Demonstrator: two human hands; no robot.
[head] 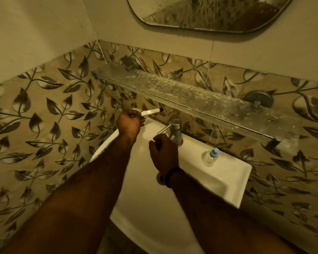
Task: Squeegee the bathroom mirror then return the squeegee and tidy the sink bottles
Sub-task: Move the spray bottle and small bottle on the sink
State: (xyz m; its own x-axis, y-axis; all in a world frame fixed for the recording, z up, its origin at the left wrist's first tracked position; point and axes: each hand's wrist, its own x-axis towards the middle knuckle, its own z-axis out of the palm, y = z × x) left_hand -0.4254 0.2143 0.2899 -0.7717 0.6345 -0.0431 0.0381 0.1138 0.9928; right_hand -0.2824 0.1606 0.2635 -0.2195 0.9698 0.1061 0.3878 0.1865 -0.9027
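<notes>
Beyond both our hands, the glass shelf (182, 96) spans the leaf-patterned wall, with the mirror (209, 13) higher above it. Beneath our forearms lies the white sink (228, 180), its tap (174, 129) just past our right hand (163, 153), whose fingers are curled and hold nothing we can see, probably idle until needed. Our left hand (129, 122) wraps round a white spray bottle (151, 112), nozzle pointing right, seemingly to set it by the wall. To the right of our right hand a small clear bottle (210, 157) stands upright on the sink ledge. No squeegee shows.
</notes>
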